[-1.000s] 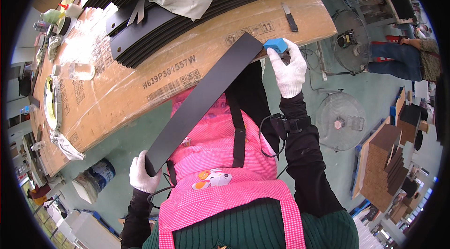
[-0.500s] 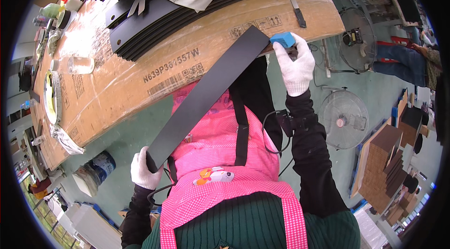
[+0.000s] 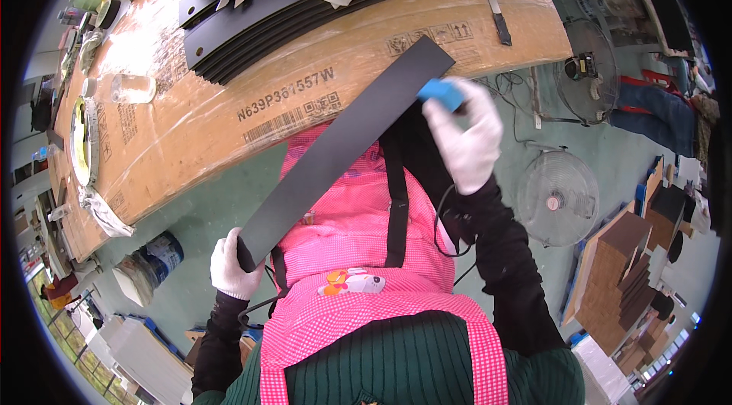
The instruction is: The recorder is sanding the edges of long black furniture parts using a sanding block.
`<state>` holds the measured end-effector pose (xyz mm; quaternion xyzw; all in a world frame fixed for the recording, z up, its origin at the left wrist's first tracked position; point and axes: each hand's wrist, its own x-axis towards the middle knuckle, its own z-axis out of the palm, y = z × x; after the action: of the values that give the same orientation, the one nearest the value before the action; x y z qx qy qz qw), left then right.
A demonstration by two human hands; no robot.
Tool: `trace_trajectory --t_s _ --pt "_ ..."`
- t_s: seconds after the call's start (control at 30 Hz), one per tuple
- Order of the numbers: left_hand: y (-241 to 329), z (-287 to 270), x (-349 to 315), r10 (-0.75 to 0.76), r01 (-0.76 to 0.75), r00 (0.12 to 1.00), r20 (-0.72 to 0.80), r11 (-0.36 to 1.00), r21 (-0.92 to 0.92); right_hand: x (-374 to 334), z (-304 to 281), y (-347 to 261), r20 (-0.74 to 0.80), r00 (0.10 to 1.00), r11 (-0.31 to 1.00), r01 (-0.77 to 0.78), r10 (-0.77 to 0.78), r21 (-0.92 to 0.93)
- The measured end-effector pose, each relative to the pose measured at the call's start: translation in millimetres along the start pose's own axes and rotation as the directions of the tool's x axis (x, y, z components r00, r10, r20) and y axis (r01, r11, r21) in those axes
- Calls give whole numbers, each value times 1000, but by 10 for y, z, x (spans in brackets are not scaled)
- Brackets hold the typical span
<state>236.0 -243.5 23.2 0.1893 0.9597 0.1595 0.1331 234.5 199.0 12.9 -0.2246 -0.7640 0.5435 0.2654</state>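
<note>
We look down at two gloved hands at work on a long black strip [image 3: 343, 142]; directions follow a clock face centred on our view. We judge the step in hand to be rubbing the strip's long edge with a small blue block [image 3: 441, 94].

The left hand [image 3: 231, 268], at 8 o'clock, is closed round the strip's near end. The right hand [image 3: 468, 136], at 2 o'clock, pinches the block between thumb and fingers. Both are blurred there; the block seems to meet the right-hand edge, short of the far end, but we cannot be sure how firmly.

Another stroke, in our judgement, calls for a steady left grip, with the block held square to that edge and guided along it under even pressure.

The strip slants from 8 o'clock to 1 o'clock, above a pink apron [image 3: 366, 246]. Its far end overlaps the cardboard-covered worktop [image 3: 191, 153]; we cannot tell whether it rests there. It looks flat, narrow and straight, dull-faced, with a squared-off far end.

On the worktop, a stack of dark panels [image 3: 305, 21] lies toward 12 o'clock, and a knife [image 3: 501, 27] between 1 and 2.
</note>
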Motion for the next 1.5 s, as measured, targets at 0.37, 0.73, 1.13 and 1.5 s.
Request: trace_trajectory --t_s 0.37,0.73,1.13,1.5 --pt "19 42 61 7 -7 1000 9 1000 -5 -316 72 -21 398 878 942 325 -267 -85" --pt "-155 131 114 123 -113 987 -108 989 90 605 -519 387 -139 981 990 -137 133 -22" --pt "-160 109 156 164 -138 974 -160 977 160 876 24 52 94 996 993 19 -8 -119" --pt "-128 -13 196 177 -137 965 -194 970 203 649 436 -360 369 925 983 141 -90 -114"
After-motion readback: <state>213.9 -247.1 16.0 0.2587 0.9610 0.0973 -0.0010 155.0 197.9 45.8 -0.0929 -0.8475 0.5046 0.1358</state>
